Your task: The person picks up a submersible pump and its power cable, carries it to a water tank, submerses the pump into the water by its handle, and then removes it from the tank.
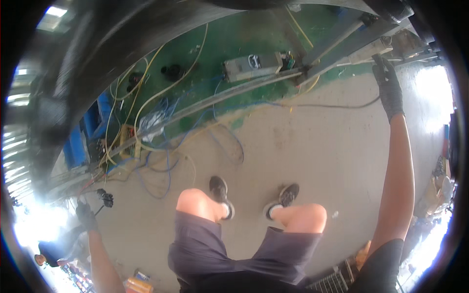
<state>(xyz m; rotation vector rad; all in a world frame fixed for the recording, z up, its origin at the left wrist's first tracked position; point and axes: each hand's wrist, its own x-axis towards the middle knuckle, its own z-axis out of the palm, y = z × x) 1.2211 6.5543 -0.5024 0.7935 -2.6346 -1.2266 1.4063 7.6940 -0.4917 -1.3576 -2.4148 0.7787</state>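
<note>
My right hand, in a grey glove, reaches up at the far right. Its fingers look stretched out toward the end of a pale metal beam; whether the tips touch it I cannot tell. A dark cable runs along the floor to behind this hand. Far out on the left is my left hand, also gloved, washed out by glare. Beside it is a black knobbed object with a thin dark stem; the fingers are too blurred to show a hold on it.
A large dark curved body looms overhead at upper left. A metal rail crosses the green floor, near a grey motor-like box, tangled hoses and blue crates. Another person is at lower left.
</note>
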